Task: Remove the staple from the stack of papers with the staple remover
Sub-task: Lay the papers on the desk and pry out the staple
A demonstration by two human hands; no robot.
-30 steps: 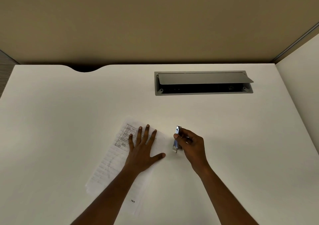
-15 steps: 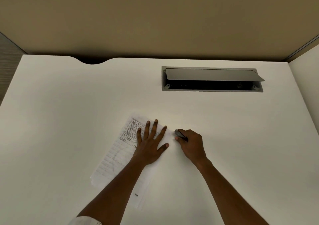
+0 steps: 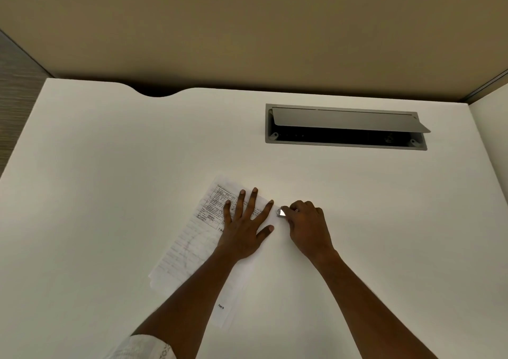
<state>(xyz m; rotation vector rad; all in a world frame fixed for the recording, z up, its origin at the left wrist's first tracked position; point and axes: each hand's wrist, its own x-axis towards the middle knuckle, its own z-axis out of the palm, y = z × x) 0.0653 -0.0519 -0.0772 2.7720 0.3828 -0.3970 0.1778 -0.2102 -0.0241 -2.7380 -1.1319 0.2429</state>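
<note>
Left hand: the left hand point(image 3: 244, 229) lies flat, palm down, on the stack of papers point(image 3: 189, 246), with its fingers straight and spread and the thumb out to the right. It grips nothing; it only presses on the sheet.
Left fingertips: they point away from the person and slightly right, and reach close to the far edge of the top page.
Right hand: the right hand point(image 3: 308, 226) is curled, knuckles up, its fingers and thumb closed around the staple remover point(image 3: 281, 212).
Staple remover, place: it sits at the tips of the right fingers, just beside the left index finger, at the far right corner of the papers. Whether it touches the page cannot be told.
Staple remover, heading: only a small bright metal end shows, facing left towards the papers. The rest is hidden in the hand, so its long axis cannot be read with certainty.
Staple: too small to make out.
Papers, place: the stack lies flat on the white desk point(image 3: 110, 193), near the middle, partly under the left hand and forearm.
Papers, axis: the long axis runs diagonally, from near left to far right. The printed top of the page is at the far end.
Sleeve: a pale cuff point(image 3: 143, 347) shows on the left forearm at the bottom edge.
Behind: a grey cable tray point(image 3: 346, 145) is set in the desk, its flap point(image 3: 346, 119) raised, well apart from both hands. A tan partition point(image 3: 247, 28) stands behind.
</note>
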